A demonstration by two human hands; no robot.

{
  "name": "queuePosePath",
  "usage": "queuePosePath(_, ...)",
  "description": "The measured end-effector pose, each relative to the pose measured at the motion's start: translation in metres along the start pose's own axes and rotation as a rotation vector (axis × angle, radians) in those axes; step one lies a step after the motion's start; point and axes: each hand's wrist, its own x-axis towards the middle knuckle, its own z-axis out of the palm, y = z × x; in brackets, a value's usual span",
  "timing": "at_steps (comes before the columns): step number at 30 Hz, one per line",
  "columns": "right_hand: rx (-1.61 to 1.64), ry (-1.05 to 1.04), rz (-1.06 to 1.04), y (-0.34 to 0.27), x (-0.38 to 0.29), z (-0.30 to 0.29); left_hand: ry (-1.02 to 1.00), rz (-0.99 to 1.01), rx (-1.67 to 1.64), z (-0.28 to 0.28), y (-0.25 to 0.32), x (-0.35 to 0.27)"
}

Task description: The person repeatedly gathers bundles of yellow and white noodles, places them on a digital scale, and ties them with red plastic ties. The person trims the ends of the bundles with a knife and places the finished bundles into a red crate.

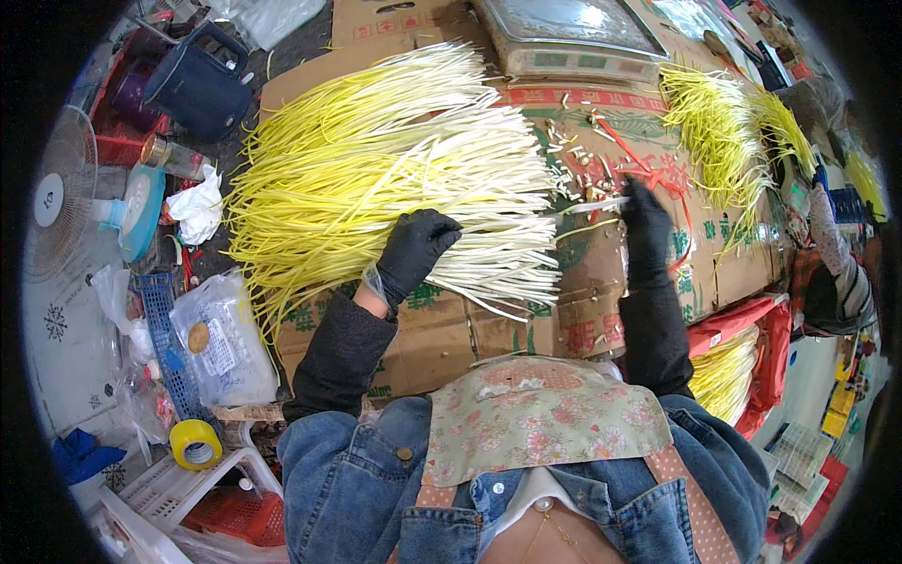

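Observation:
My left hand [419,254], in a black glove, is over the lower part of a wide pile of yellow chives [317,183], its fingers curled together; whether a stalk is between them cannot be told. The pile's yellow leaves point left and its white stems right. Right of the stem ends is my right hand [645,225], also black-gloved, with its fingers closed on a thin pale item [595,206]; blur hides whether that is a stalk or a blade. Cut stem bits [585,158] and a red tie [627,148] lie on the printed cardboard [514,331] beyond it.
A weighing scale [578,35] stands at the back. Smaller chive bunches [719,127] lie right; more chives fill a red-lined container [768,352] below them. At left are a dark blue jug [197,84], a fan [60,194], plastic bags [225,345] and yellow tape [195,444]. Another person's arm [828,225] shows far right.

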Motion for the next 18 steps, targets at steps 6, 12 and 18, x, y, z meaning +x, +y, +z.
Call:
queuePosePath(6,-0.53,-0.003,-0.317,0.03,0.011,-0.055,0.073,0.101,0.165,0.005,0.007,-0.009)
queuePosePath(12,-0.661,-0.491,-0.361,0.044,-0.034,-0.002,0.497,-0.107,0.158,-0.009,0.014,-0.062)
queuePosePath(18,-0.918,-0.057,-0.467,0.015,-0.021,-0.013,0.281,-0.75,-0.314,0.014,0.005,-0.095)
